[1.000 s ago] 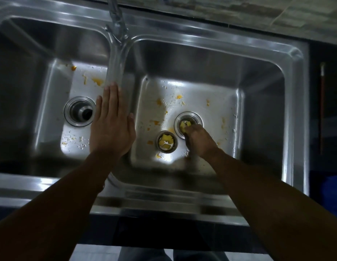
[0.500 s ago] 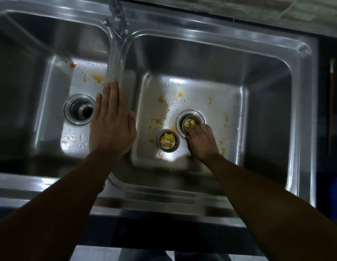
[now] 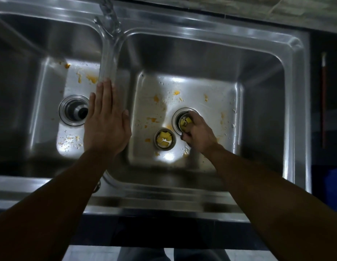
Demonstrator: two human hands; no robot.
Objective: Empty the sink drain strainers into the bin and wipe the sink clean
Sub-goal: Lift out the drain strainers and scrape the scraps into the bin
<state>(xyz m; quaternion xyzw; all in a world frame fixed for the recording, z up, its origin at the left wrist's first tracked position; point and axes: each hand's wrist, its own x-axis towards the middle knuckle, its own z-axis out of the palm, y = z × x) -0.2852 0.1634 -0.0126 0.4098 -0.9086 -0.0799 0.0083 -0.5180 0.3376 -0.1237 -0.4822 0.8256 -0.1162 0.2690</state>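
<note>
A double stainless steel sink [image 3: 295, 110] fills the view, its floors spotted with yellow food scraps and crumbs. One strainer basket [image 3: 165, 141] full of yellow pieces stands loose on the right basin's floor. A second strainer [image 3: 185, 121], also holding yellow bits, sits in the right drain, and my right hand [image 3: 198, 134] grips its rim with curled fingers. My left hand [image 3: 106, 122] lies flat with fingers together on the divider between the basins. The left drain [image 3: 74, 110] has no strainer in it.
The tap [image 3: 109, 17] rises over the divider at the back. A stone counter edge [image 3: 239, 8] runs behind the sink. A thin red-handled stick [image 3: 323, 95] lies in the dark strip right of the sink, with something blue [image 3: 333, 189] below it.
My right hand has closed its fingers around the strainer in the right drain. The view has shifted slightly. My left hand stays on the divider.
</note>
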